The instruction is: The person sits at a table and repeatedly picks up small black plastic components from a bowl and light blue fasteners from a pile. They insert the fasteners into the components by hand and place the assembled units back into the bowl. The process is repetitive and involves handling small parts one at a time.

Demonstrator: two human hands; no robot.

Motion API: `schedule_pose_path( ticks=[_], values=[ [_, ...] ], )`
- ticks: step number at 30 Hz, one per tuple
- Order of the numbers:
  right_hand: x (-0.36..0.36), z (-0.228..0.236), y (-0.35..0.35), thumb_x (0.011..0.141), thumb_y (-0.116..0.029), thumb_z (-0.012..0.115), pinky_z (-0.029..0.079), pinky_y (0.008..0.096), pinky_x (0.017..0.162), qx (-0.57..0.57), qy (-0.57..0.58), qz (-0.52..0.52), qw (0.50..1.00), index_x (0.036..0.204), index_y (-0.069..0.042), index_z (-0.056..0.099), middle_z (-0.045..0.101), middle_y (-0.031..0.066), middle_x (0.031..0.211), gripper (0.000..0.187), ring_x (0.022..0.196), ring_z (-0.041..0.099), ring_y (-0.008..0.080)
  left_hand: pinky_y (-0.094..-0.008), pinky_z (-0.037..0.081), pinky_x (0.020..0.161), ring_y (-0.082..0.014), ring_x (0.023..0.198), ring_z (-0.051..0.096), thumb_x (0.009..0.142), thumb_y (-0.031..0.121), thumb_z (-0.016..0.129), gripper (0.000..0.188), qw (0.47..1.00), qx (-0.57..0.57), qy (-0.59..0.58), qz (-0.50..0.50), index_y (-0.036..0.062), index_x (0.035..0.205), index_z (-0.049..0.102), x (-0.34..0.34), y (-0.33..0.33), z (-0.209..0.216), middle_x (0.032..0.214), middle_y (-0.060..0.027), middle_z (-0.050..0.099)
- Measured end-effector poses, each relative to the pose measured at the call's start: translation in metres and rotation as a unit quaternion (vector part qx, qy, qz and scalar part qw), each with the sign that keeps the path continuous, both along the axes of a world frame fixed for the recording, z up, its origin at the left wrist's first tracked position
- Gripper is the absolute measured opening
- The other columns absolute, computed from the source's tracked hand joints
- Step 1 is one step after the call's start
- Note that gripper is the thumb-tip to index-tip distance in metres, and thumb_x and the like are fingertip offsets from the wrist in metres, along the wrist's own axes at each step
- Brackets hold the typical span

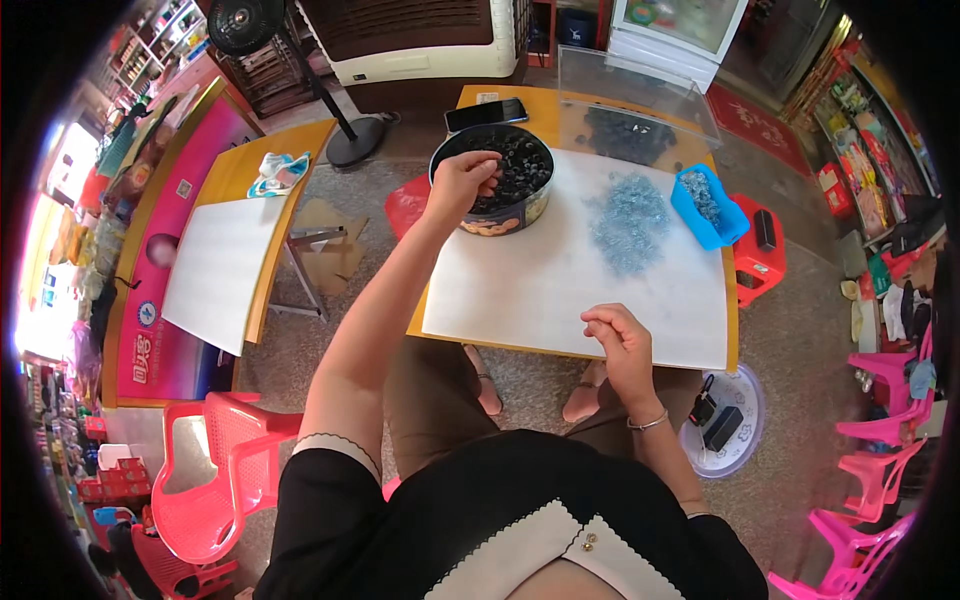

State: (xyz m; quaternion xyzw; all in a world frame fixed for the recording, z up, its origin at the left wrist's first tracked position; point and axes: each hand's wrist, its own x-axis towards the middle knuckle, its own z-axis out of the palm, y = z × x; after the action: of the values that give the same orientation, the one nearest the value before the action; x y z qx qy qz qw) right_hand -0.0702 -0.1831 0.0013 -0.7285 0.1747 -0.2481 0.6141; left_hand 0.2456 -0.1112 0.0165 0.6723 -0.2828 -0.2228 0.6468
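My left hand [465, 186] is over the near left side of a round tub [503, 222] full of small black pieces [522, 165]. Its fingers are curled together, and anything between them is too small to make out. Above the table's front edge, my right hand [625, 352] has thumb and forefinger pinched, and I cannot tell what is in them. Small, clear bluish pieces [630, 222] lie in a loose heap on the white tabletop sheet [520, 310]. To their right, a blue plastic basket [712, 230] contains more such shiny pieces [700, 194].
A phone [486, 114] lies behind the tub. At the back right, a transparent box [640, 90] stands beside more black pieces [628, 136]. A red stool [757, 262] is right of the table, and a pink chair [225, 470] is at the left.
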Motion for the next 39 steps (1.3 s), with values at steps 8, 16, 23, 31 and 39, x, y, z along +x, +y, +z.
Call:
schedule_pose_path(
  ticks=[8, 16, 23, 31, 39],
  values=[
    [0.026, 0.034, 0.020, 0.082, -0.001, 0.059, 0.045, 0.0263, 0.078, 0.001, -0.094, -0.001, 0.996, 0.104, 0.000, 0.060, 0.058, 0.0070, 0.100, 0.022, 0.087, 0.055, 0.0149, -0.0232, 0.048, 0.063, -0.0125, 0.070, 0.057, 0.097, 0.014, 0.043, 0.025, 0.889, -0.187, 0.384, -0.166, -0.0019, 0.114, 0.052, -0.141, 0.063, 0.006, 0.091, -0.0101, 0.062],
    [0.010, 0.046, 0.039, 0.074, -0.004, 0.067, 0.045, 0.0318, 0.080, -0.244, -0.086, -0.016, 0.966, 0.104, -0.006, 0.063, 0.053, 0.0106, 0.108, 0.030, 0.097, 0.050, 0.0232, -0.0268, 0.048, 0.075, -0.0139, 0.084, 0.059, 0.096, 0.017, 0.046, 0.025, 0.882, -0.162, 0.424, -0.131, -0.0011, 0.112, 0.055, -0.209, 0.076, 0.010, 0.095, -0.0077, 0.062],
    [-0.005, 0.039, 0.037, 0.076, -0.001, 0.065, 0.048, 0.0290, 0.070, -0.209, -0.071, -0.007, 0.975, 0.101, -0.004, 0.065, 0.056, 0.0084, 0.101, 0.026, 0.093, 0.051, 0.0215, -0.0301, 0.046, 0.078, -0.0147, 0.086, 0.057, 0.094, 0.023, 0.051, 0.031, 0.862, -0.153, 0.448, -0.181, -0.0016, 0.112, 0.054, -0.219, 0.081, -0.001, 0.096, -0.0075, 0.061],
    [-0.009, 0.048, 0.049, 0.075, -0.001, 0.065, 0.046, 0.0306, 0.079, -0.173, -0.081, 0.003, 0.982, 0.105, -0.004, 0.063, 0.056, 0.0092, 0.103, 0.031, 0.096, 0.052, 0.0228, -0.0267, 0.047, 0.077, -0.0120, 0.084, 0.058, 0.091, 0.023, 0.057, 0.028, 0.815, -0.212, 0.502, -0.200, 0.0007, 0.108, 0.058, -0.220, 0.083, -0.010, 0.094, -0.0048, 0.062],
    [-0.015, 0.040, 0.044, 0.075, 0.001, 0.062, 0.044, 0.0312, 0.082, -0.112, -0.070, 0.019, 0.991, 0.104, -0.005, 0.062, 0.055, 0.0089, 0.106, 0.030, 0.096, 0.052, 0.0230, -0.0284, 0.047, 0.080, -0.0139, 0.083, 0.059, 0.089, 0.022, 0.059, 0.031, 0.833, -0.176, 0.480, -0.213, -0.0012, 0.111, 0.057, -0.224, 0.080, -0.005, 0.097, -0.0059, 0.062]
  ],
)
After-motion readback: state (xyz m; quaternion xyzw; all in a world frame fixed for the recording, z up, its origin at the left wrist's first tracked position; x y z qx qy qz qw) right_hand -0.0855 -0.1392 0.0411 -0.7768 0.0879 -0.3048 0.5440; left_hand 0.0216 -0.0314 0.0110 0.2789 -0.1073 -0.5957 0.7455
